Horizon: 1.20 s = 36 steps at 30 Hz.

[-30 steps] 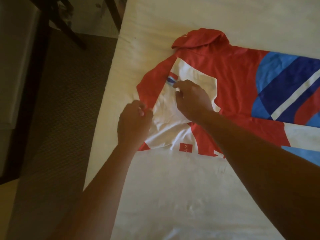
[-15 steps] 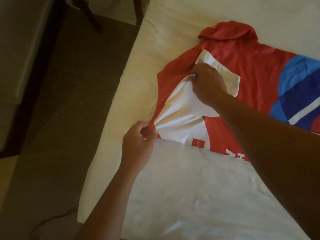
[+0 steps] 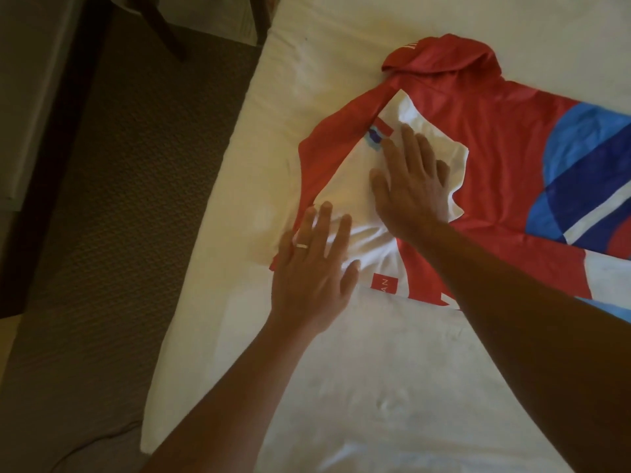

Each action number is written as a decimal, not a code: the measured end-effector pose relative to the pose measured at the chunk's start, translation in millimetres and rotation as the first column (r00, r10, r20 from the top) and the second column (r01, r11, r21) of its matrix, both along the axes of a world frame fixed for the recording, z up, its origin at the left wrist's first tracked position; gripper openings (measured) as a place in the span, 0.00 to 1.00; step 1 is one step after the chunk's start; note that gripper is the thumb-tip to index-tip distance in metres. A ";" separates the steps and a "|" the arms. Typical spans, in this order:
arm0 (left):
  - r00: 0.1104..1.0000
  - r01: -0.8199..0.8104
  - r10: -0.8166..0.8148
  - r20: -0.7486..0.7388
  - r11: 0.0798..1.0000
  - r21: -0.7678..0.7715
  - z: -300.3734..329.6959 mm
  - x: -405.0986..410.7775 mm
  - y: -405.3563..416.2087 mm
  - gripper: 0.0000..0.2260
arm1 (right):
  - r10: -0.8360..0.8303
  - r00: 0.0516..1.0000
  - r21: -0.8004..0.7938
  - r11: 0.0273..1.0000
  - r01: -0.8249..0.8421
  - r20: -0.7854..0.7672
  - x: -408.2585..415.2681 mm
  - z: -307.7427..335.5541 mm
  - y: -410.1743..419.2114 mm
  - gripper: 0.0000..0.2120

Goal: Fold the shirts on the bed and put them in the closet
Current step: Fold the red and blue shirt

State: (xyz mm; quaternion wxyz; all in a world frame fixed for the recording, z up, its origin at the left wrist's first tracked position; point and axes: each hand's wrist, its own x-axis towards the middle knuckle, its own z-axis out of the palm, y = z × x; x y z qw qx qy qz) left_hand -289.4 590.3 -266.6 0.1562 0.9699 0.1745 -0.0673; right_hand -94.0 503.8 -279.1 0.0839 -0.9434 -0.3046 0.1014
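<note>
A red shirt (image 3: 495, 138) with a collar and blue and white panels lies flat on the white bed (image 3: 375, 387). Its white sleeve (image 3: 348, 186) is folded inward over the red body. My left hand (image 3: 314, 268), wearing a ring, lies flat with straight fingers on the sleeve's lower part near the shirt's left edge. My right hand (image 3: 409, 182) presses flat on the upper part of the folded sleeve, fingers spread. The shirt's right part runs out of view.
The bed's left edge (image 3: 205, 233) drops to a brown patterned carpet (image 3: 119, 199). Dark furniture legs (image 3: 164, 32) stand at the top left, and a dark frame (image 3: 41, 165) runs along the far left. The closet is not in view.
My left hand let go of the pinched sleeve edge and now lies flat on it. My right hand opened from a curled hold to a flat press on the folded sleeve.
</note>
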 end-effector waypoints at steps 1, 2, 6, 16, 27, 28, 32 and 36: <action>0.999 -0.009 0.009 -0.049 1.000 0.014 -6.9 0.0 3.5 0.30 | -0.009 0.998 -0.057 0.998 0.005 -0.064 4.6 -3.6 -1.9 0.28; 0.996 -0.013 0.016 -0.085 0.999 0.030 -12.1 -2.1 7.7 0.31 | -0.010 0.994 -0.087 0.996 0.000 -0.112 9.1 -7.0 -4.2 0.30; 0.993 0.022 -0.014 -0.118 0.998 0.063 -22.0 -10.3 17.7 0.34 | -0.015 0.985 -0.090 0.996 -0.001 -0.174 22.5 -9.0 -3.9 0.29; 0.997 0.000 0.006 -0.077 0.997 0.073 -24.2 -7.1 14.7 0.37 | 0.167 0.960 -0.050 0.986 -0.160 0.223 53.3 8.1 37.0 0.23; 0.996 -0.053 0.058 -0.061 0.995 0.084 -16.5 2.6 7.9 0.36 | 0.064 0.957 0.099 0.990 -0.096 0.284 68.1 19.4 27.2 0.05; 0.996 -0.059 0.064 -0.065 0.995 0.082 -15.4 4.0 8.3 0.35 | 0.057 0.952 0.100 0.991 -0.091 0.300 67.8 20.2 24.6 0.05; 0.997 -0.072 0.074 -0.033 0.995 0.069 -10.2 7.3 9.1 0.30 | 0.049 0.953 0.148 0.984 -0.097 0.299 54.3 30.8 2.5 0.07; 0.993 -0.104 0.098 0.060 0.988 0.113 -1.5 9.2 6.3 0.21 | 0.025 0.965 0.200 0.977 -0.079 0.261 24.6 41.3 -48.3 0.06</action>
